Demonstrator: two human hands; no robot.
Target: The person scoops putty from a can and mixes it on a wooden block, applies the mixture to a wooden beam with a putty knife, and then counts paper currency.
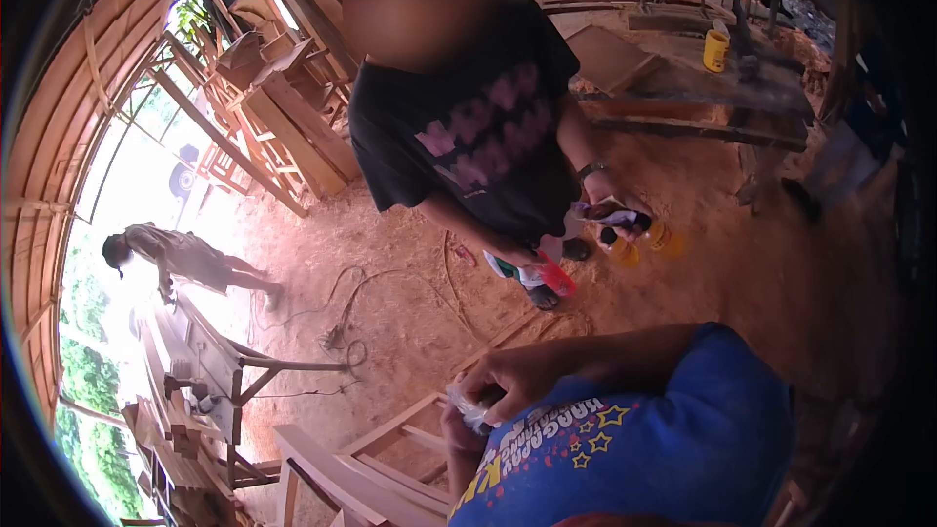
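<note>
Plastic (470, 411), clear and crumpled, gathered between both bare hands, close in front of a blue T-shirt (625, 439) with yellow stars and printed lettering. In the right hand (500, 386), a narrow grip, with fingers curled over the plastic. At the left hand (461, 431), contact with the plastic from the lower side, partly hidden; cannot tell how far closed. Beyond and below the hands, a pale wooden frame (386, 435) with crosspieces, over reddish-brown ground (410, 307) crossed by a dark, looping cord (386, 274).

Opposite, a person (488, 127) in a black T-shirt with pink lettering, holding a bright red object (557, 279) in one hand, and near the other, watch-wearing hand, bottles (626, 252) of yellow-orange content with dark caps. Farther back, a yellow container (716, 50) on a low wooden platform (673, 78). At far left, a second person (181, 256) bent over a long wooden bench (223, 371), with a dark power tool (187, 387) nearer on the planks.
</note>
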